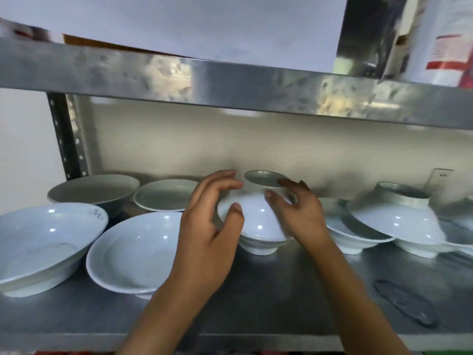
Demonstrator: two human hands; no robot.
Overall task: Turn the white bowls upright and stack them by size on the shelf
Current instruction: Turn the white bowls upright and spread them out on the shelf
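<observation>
Your left hand (212,226) and right hand (299,211) reach into a steel shelf (281,303) and meet around one overturned white bowl (256,213) at the centre. Your left hand sits on the bowl's left side, fingers loosely curved and spread wide, the thumb tip touching the bowl's wall; the other fingers arch above it without clearly closing on it. Your right hand lies on the bowl's right side, fingers curled against the wall and the foot ring, though motion blur hides how firmly it grips. The bowl is upside down, foot ring up, resting on an upright bowl (261,245) beneath it.

To the left, four upright bowls stand on the shelf: a wide one (133,254) just beside your left wrist, a larger one (43,242) at the far left, and behind them a deep bowl (94,190) and a shallower bowl (163,194).

To the right, a second overturned bowl (394,216) tilts on top of other upright bowls (358,235), its foot ring pointing up and to the left. Further right, more white rims blur together at the edge of view.

A dark flat object (404,306) lies on the shelf front right. Above, a second steel shelf (230,83) carries a white container with red printing (440,42).
</observation>
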